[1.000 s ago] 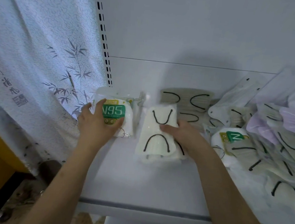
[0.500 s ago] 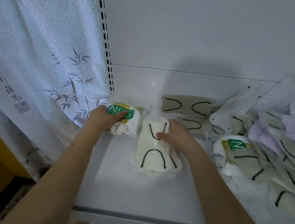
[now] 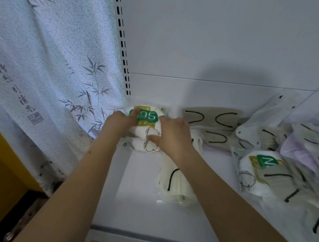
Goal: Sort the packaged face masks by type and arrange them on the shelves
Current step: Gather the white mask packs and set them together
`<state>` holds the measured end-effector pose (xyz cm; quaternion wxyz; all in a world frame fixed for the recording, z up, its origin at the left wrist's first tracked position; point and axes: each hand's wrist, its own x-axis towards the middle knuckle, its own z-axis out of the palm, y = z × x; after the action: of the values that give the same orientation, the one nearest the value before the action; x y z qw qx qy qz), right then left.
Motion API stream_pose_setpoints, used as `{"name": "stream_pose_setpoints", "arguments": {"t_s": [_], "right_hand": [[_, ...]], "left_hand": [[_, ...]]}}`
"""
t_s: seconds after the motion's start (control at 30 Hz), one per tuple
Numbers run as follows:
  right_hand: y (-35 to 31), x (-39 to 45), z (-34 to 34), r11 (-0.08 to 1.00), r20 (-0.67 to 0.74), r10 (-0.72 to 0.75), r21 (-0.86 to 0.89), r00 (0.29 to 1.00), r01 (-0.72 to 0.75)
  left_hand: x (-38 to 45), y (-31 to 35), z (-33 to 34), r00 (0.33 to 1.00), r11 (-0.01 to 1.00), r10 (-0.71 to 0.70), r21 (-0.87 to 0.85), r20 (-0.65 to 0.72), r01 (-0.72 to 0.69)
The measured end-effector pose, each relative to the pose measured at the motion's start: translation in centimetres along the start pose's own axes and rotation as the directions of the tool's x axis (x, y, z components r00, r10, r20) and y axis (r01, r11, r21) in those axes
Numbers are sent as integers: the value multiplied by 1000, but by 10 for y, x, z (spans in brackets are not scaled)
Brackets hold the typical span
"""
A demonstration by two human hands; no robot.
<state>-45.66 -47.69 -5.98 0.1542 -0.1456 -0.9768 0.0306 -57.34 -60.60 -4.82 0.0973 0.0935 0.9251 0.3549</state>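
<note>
Both hands on the N95 pack (image 3: 146,119) at the shelf's (image 3: 140,208) back-left corner: left hand (image 3: 119,120) fingers curled on its left edge, right hand (image 3: 172,136) pinching its right side. The slick wrap could slip, or the right forearm could drag the white mask pack (image 3: 175,182) lying just beneath it out of line.

Two white cup-shaped masks with green labels (image 3: 145,127) (image 3: 256,171), one cream flat mask pack with black loops (image 3: 175,182), two grey-beige flat mask packs (image 3: 210,116) (image 3: 215,138); the right-side heap cannot be counted.

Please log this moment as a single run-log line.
left hand: grips N95 mask pack | right hand: grips same pack | site: shelf back-left corner
</note>
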Motion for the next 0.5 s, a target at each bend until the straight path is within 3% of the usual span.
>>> {"name": "stream_pose_setpoints", "arguments": {"t_s": [0.1,0.17,0.23,0.3,0.37,0.43,0.5], "right_hand": [[-3,10,0,996,102,-30,86,994,22],[1,11,-9,982,130,-51,187,990,26],[22,8,-23,978,57,14,206,998,-26],[57,-2,-41,988,-17,101,119,995,-98],[100,-26,-63,980,68,175,80,982,-180],[139,-70,-83,962,212,253,50,944,-269],[161,-124,-91,947,317,319,-74,893,-312]], "left_hand": [[-5,-10,-4,981,999,-10,-30,194,16],[-8,-17,-3,991,1000,-10,27,134,7],[-14,-17,-2,998,989,30,147,-63,-21],[-35,-7,-1,923,956,252,223,-292,-191],[-73,6,9,777,851,521,147,-353,-504],[-116,24,28,695,715,684,18,-223,-699],[-148,43,48,686,680,724,-90,-70,-728]]}}
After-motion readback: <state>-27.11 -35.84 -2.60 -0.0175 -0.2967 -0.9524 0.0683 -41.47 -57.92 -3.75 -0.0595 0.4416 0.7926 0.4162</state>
